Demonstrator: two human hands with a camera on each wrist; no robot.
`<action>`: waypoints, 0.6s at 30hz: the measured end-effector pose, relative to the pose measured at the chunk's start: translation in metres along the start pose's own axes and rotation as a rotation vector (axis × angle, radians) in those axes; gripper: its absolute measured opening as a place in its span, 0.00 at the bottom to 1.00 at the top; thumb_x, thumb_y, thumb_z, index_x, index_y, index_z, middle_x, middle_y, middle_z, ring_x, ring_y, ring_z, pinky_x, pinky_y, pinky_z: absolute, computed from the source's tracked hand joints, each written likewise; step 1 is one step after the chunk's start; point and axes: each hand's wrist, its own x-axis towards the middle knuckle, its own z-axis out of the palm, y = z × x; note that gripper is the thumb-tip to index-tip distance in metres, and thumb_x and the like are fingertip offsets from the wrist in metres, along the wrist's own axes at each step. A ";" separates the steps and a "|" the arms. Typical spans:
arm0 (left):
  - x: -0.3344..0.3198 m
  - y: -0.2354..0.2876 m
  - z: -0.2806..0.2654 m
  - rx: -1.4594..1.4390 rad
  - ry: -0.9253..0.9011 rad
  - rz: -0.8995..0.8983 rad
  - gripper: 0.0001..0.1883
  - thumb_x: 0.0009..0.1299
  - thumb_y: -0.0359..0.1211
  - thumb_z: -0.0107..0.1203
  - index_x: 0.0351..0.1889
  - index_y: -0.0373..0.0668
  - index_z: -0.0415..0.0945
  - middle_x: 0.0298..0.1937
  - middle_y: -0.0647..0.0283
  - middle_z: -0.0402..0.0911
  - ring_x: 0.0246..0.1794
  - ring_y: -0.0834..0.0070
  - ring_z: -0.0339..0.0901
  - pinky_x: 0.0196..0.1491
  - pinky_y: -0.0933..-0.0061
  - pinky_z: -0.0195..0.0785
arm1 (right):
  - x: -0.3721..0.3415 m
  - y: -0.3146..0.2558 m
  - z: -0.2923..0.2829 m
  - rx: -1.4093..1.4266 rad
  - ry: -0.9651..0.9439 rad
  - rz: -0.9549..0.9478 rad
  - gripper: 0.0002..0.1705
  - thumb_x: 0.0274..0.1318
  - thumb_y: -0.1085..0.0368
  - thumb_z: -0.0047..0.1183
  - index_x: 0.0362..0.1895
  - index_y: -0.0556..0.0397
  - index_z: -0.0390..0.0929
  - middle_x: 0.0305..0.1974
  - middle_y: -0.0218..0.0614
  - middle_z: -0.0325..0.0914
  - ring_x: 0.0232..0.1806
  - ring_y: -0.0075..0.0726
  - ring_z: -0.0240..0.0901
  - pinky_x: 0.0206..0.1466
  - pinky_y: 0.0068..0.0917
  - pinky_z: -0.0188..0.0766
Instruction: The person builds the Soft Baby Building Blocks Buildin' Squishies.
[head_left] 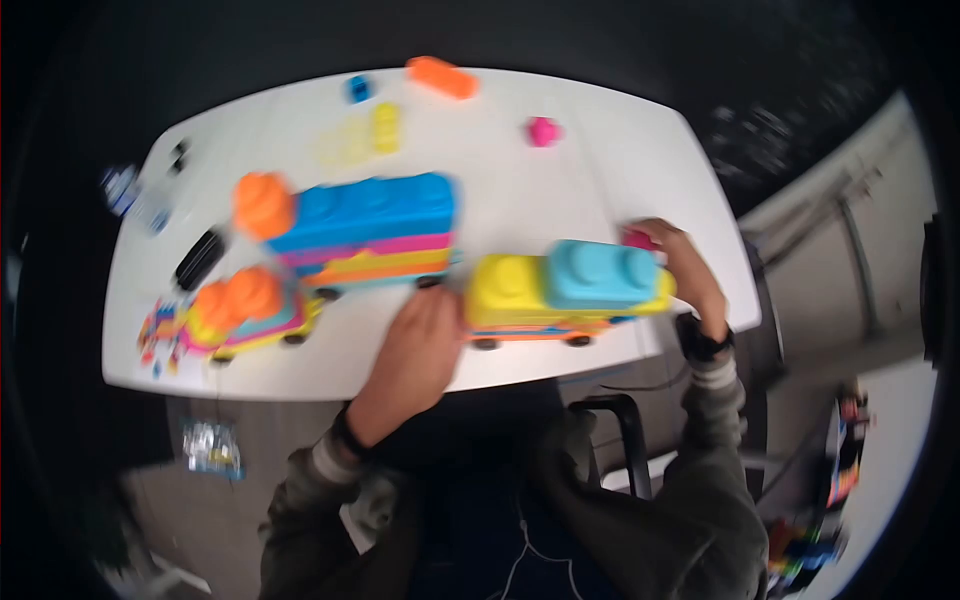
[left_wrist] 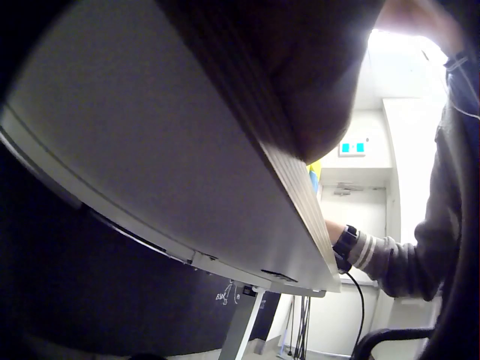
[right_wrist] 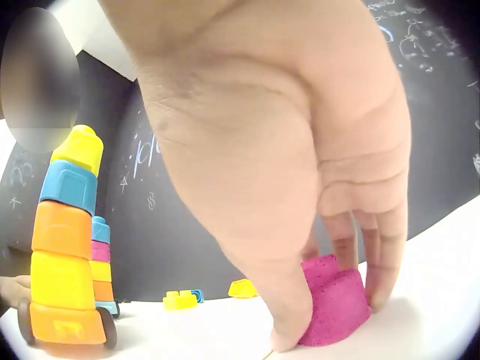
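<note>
At the table's right side, my right hand (head_left: 680,262) holds a pink block (right_wrist: 335,300) between thumb and fingers. In the right wrist view the block's speckled side shows, low over the white tabletop. Left of it stands a wheeled block vehicle (head_left: 500,293), yellow, orange and light blue, with a light-blue block (head_left: 605,275) on top. My left hand (head_left: 415,345) rests at this vehicle's left end, fingers extended and blurred. Behind that hand is a longer vehicle (head_left: 370,215) of stacked blue, pink, yellow and orange blocks.
A smaller block vehicle (head_left: 255,315) stands at the left, beside small colored pieces (head_left: 160,335) and a black case (head_left: 200,260). Toward the back lie an orange block (head_left: 441,77), a yellow block (head_left: 385,128), a small blue piece (head_left: 359,89) and another pink piece (head_left: 543,131).
</note>
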 end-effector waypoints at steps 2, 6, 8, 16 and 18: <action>-0.004 0.001 -0.002 0.147 -0.057 0.007 0.11 0.77 0.27 0.60 0.53 0.30 0.80 0.53 0.45 0.77 0.57 0.45 0.77 0.65 0.48 0.72 | -0.002 -0.009 0.002 0.204 0.052 0.071 0.32 0.58 0.83 0.72 0.68 0.60 0.87 0.59 0.46 0.92 0.60 0.45 0.91 0.67 0.41 0.88; -0.006 0.002 -0.001 0.409 -0.092 0.074 0.17 0.76 0.30 0.60 0.59 0.28 0.82 0.59 0.49 0.79 0.62 0.50 0.77 0.71 0.54 0.72 | 0.004 -0.021 -0.023 0.369 0.066 0.140 0.36 0.65 0.82 0.70 0.77 0.56 0.81 0.60 0.40 0.90 0.61 0.35 0.87 0.71 0.39 0.83; -0.007 -0.001 0.005 0.305 0.054 0.075 0.15 0.76 0.29 0.60 0.56 0.28 0.79 0.56 0.48 0.78 0.59 0.48 0.77 0.69 0.52 0.73 | -0.004 -0.037 -0.045 0.438 0.165 0.129 0.35 0.69 0.80 0.68 0.78 0.57 0.79 0.67 0.38 0.86 0.68 0.33 0.83 0.77 0.34 0.74; -0.007 0.002 0.001 0.410 0.001 0.108 0.17 0.73 0.30 0.63 0.55 0.27 0.87 0.65 0.51 0.79 0.66 0.54 0.76 0.75 0.56 0.71 | -0.049 -0.099 -0.076 0.425 0.069 0.008 0.45 0.57 0.66 0.85 0.78 0.60 0.81 0.67 0.44 0.85 0.71 0.44 0.83 0.78 0.41 0.75; -0.007 0.001 0.002 0.456 -0.029 0.120 0.15 0.73 0.30 0.64 0.50 0.28 0.90 0.65 0.52 0.79 0.66 0.54 0.76 0.76 0.56 0.71 | -0.048 -0.102 -0.073 0.393 0.105 0.036 0.47 0.54 0.69 0.86 0.78 0.60 0.81 0.65 0.44 0.85 0.70 0.44 0.83 0.76 0.40 0.77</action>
